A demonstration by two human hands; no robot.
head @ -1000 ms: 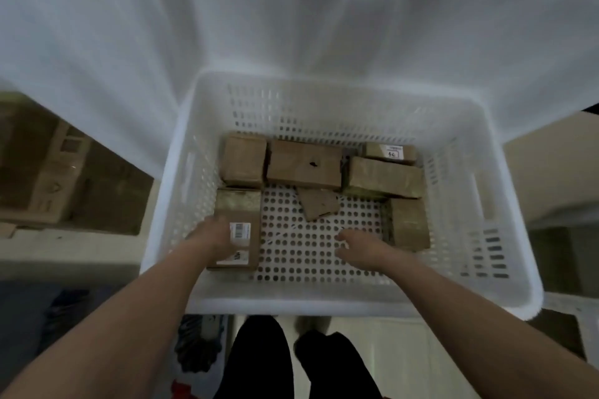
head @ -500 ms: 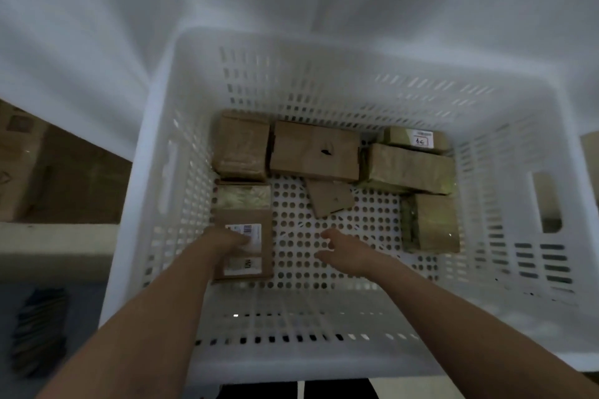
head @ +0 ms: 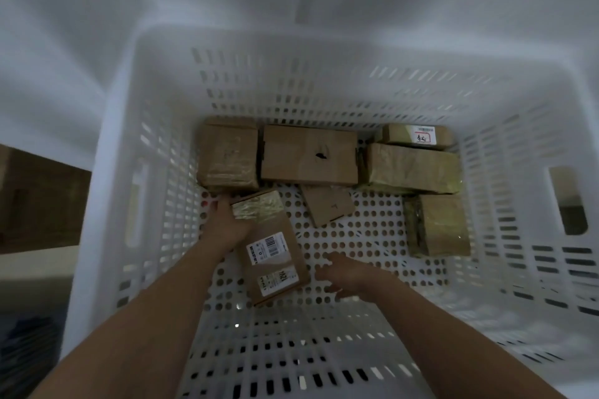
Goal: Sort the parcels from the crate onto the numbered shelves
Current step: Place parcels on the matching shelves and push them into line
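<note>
I see the left hand grasping the labelled parcel at its upper-left edge, centre-left of frame, inside the crate. The parcel sits skewed, its taped end near the back-left box. Right hand is released with fingers spread, just beside the parcel's lower-right edge; can't tell if it touches. Other boxes hug the far wall and the right side. A card scrap lies at centre. Bare crate floor below it, lower centre to lower right.
</note>
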